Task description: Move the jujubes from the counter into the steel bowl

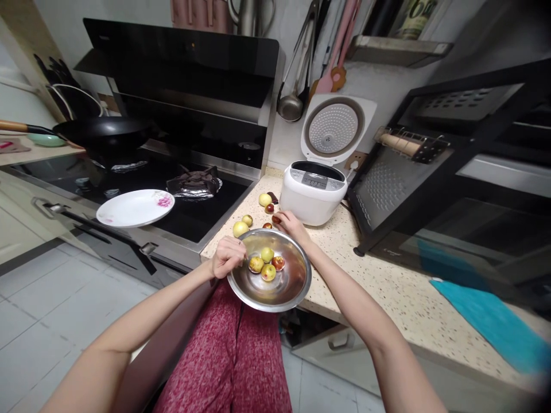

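Note:
My left hand [228, 256] is closed on the left rim of a steel bowl [297, 281], which tilts toward me at the counter's front edge. Inside the bowl lie several small round fruits, yellow-green ones [267, 254] and one mottled red [278, 263]. Beyond the bowl, the fingertips of my right hand [293, 228] close on a small dark red fruit [276, 219] on the counter. Close to those fingers are more dark red fruits [269, 208]. Pale yellow fruits [240, 229] lie to their left, and another yellow fruit [264, 199] sits farther back.
An open white rice cooker [313, 198] stands just behind my right hand. A flowered white plate [133, 209] rests on the stove's near edge, with a black wok [107, 133] behind it. To the right are a black rack [383, 178] and a teal cloth [491, 321].

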Demonstrator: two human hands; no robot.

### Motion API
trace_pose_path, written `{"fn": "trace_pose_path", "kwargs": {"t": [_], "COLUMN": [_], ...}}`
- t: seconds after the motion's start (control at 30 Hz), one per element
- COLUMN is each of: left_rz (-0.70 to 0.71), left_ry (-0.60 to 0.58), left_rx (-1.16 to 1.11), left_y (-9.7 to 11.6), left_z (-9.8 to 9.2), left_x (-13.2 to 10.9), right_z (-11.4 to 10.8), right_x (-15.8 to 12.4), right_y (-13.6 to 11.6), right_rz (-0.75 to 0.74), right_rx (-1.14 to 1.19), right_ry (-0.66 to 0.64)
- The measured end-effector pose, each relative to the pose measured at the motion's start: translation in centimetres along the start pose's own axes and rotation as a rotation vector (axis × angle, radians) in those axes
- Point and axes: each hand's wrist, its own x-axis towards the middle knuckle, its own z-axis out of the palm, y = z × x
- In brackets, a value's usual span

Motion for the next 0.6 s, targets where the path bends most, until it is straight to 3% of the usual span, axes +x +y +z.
{"fn": "trace_pose_path", "kwargs": {"t": [0.13, 0.27, 0.43, 0.6], "left_rz": [0.013, 0.011, -0.026, -0.047], "left_ry": [0.006, -0.006, -0.03, -0.037], "left_rx": [0.006, 0.037, 0.067, 0.058], "left_y": [-0.2, -0.1, -0.1, 0.1], "left_z": [0.1, 0.1, 0.0, -0.1], "left_x": [-0.1, -0.1, -0.3, -0.4], "right_z": [-2.8, -5.7, -7.7, -8.0], "right_x": [-0.6, -1.2, -1.4, -1.5], "right_y": [-1.0, -3.4, -6.6, -7.9], "right_rz": [-0.011, -0.017, -0.087, -0.164], "right_rx": [0.011, 0.185, 0.371, 0.304], "right_ry": [0.129, 0.238, -0.078, -0.322]}}
